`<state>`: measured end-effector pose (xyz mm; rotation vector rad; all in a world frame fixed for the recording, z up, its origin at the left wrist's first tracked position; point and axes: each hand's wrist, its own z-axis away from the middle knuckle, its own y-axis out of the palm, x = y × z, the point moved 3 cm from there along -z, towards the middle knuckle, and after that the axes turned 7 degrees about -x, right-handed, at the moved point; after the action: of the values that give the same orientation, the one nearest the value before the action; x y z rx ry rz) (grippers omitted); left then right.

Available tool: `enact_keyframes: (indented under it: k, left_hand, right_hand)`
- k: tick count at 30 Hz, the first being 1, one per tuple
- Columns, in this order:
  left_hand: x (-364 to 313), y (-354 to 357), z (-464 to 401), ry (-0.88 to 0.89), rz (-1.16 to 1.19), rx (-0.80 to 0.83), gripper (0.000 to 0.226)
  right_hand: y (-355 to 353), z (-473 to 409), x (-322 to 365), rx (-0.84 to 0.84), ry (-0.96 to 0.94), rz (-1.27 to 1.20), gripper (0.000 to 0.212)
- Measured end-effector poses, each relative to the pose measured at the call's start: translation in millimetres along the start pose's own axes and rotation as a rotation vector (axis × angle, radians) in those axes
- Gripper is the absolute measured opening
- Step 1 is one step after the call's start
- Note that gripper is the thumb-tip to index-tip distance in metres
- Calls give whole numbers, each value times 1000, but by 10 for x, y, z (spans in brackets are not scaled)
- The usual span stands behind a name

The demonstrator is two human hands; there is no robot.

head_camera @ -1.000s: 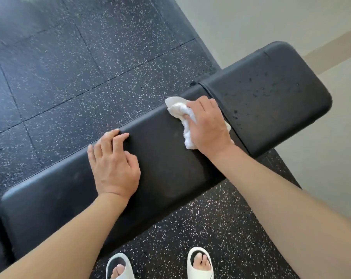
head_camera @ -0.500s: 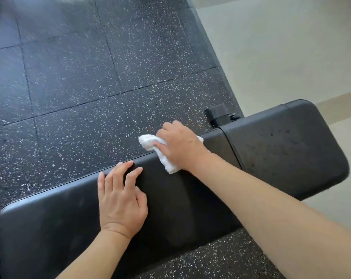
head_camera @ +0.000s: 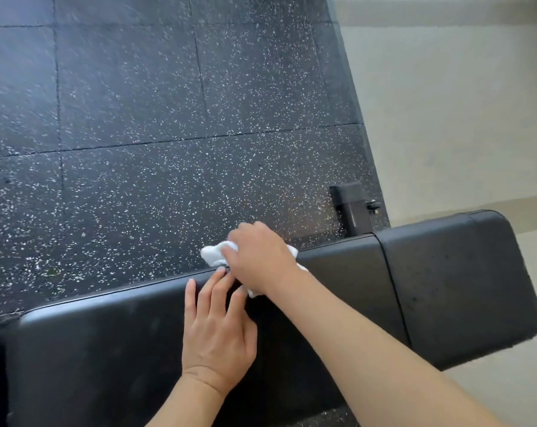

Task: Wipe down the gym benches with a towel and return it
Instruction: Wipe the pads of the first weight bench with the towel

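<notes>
A black padded gym bench (head_camera: 107,349) runs across the lower part of the view, with a seam splitting off a shorter pad (head_camera: 461,288) at the right. My right hand (head_camera: 258,257) is shut on a bunched white towel (head_camera: 213,255) and presses it on the far edge of the long pad. Most of the towel is hidden under that hand. My left hand (head_camera: 218,331) lies flat on the pad with fingers spread, its fingertips almost touching the right hand.
Black speckled rubber floor tiles (head_camera: 168,118) stretch beyond the bench. A pale smooth floor (head_camera: 461,118) begins at the right. A black frame foot (head_camera: 352,208) of the bench sticks out behind the seam.
My right hand has slid the towel leftward from the seam along the far edge of the long pad, close to my left hand. The view has tilted up and forward.
</notes>
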<state>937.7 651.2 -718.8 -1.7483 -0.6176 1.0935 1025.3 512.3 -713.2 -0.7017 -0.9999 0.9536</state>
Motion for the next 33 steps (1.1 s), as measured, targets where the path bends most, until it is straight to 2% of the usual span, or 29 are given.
enact_keyframes:
  k: [3, 6, 9, 11, 13, 17, 20, 22, 25, 33]
  left_hand:
    - [26, 25, 11, 0, 6, 0, 50]
    - [25, 36, 25, 16, 5, 6, 50]
    - [32, 50, 30, 16, 11, 17, 49]
    - [39, 58, 31, 14, 8, 26, 50]
    - [36, 56, 37, 16, 8, 34, 51]
    - [36, 62, 52, 12, 13, 44, 53]
    - [35, 51, 42, -6, 12, 51, 51]
    - [31, 38, 31, -19, 28, 46, 48]
    - [31, 23, 33, -20, 47, 33, 50]
    - [-12, -35, -2, -42, -5, 54, 50]
  right_hand:
    - [-48, -67, -86, 133, 2, -131, 28]
    - [-295, 159, -548, 78, -61, -63, 27]
    - [-686, 386, -1338, -6, 153, 72, 30]
    - [-837, 438, -1585, -61, 238, 132, 26]
    - [-796, 368, -1471, -75, 169, 187, 17]
    - [-370, 68, -721, 126, 128, 55, 30]
    - [-27, -157, -36, 225, 22, -58, 30]
    - [46, -264, 140, 295, 25, -132, 28]
    - [27, -268, 70, 338, 42, -220, 28]
    - [-207, -75, -480, 179, -134, -84, 29]
